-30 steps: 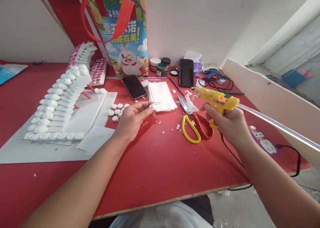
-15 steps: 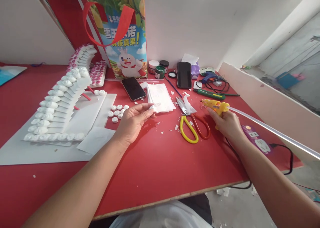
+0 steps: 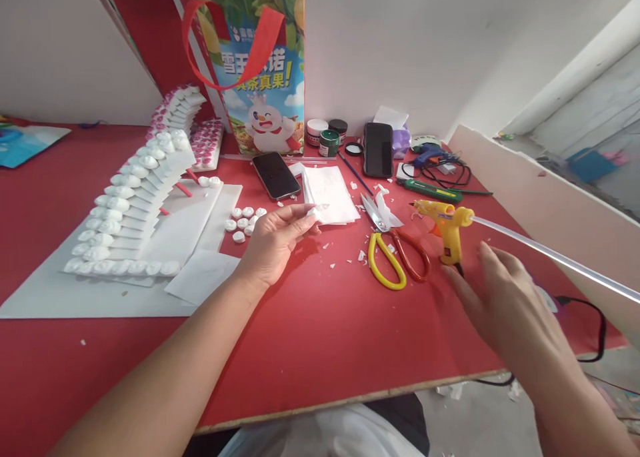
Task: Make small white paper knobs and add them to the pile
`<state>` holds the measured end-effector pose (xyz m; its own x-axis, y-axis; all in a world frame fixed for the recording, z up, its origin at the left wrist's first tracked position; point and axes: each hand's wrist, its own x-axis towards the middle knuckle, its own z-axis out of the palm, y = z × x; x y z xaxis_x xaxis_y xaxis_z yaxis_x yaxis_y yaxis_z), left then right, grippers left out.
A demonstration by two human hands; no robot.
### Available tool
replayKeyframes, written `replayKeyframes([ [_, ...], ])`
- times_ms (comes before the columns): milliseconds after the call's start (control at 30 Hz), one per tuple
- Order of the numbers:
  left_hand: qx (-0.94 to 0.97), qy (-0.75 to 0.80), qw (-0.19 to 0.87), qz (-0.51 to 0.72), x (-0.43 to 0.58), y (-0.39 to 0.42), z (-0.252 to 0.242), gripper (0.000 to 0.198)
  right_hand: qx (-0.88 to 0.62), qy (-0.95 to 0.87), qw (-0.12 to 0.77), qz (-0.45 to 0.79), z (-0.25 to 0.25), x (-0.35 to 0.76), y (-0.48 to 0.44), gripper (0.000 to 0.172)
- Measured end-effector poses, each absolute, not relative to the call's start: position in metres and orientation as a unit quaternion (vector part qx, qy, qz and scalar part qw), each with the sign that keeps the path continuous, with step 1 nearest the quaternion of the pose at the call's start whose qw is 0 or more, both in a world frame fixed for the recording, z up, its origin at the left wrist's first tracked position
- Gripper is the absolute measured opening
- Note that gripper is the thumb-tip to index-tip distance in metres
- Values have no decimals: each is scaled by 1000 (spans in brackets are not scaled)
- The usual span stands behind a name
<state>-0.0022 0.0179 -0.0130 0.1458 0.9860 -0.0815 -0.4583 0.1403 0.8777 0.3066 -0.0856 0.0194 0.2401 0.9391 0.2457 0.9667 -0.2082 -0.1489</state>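
Between thumb and fingers, my left hand pinches a small piece of white paper, partly hidden by the fingertips. It is held in front of a stack of white paper sheets. My right hand is apart from the yellow glue gun, its fingers loosely spread with nothing in them. The glue gun stands on the table with a long clear glue stick out of its back. Scissors with one yellow and one red handle lie open left of it. Several small white paper rolls sit beyond my left wrist.
At left, a white curved stepped model edged with white rosettes stands on a board. Behind are a printed bag, two phones, paint jars and a green-handled tool. Paper scraps litter the table.
My right hand has let go of the glue gun and drawn back toward the near right. My left hand still pinches the paper. The whole view has shifted slightly.
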Motion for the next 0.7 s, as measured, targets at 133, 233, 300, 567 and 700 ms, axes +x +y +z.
replayKeyframes([
  [133, 363, 361, 665, 543, -2, 17, -13, 25, -670, -673, 309, 51, 49, 254, -98, 23],
  [233, 362, 367, 664, 542, -1, 16, -12, 25, -589, -686, 377, 199, 60, 212, -61, 17],
  [300, 363, 371, 657, 547, 0, 15, -11, 25, -592, -672, 353, 272, 56, 192, -29, 17],
  [567, 373, 362, 656, 548, 0, 15, -12, 25, -551, -526, 447, 469, 25, 163, 10, 25],
  [700, 388, 366, 650, 541, 1, 14, -11, 24, -525, -508, 480, 486, 23, 162, 7, 23],
])
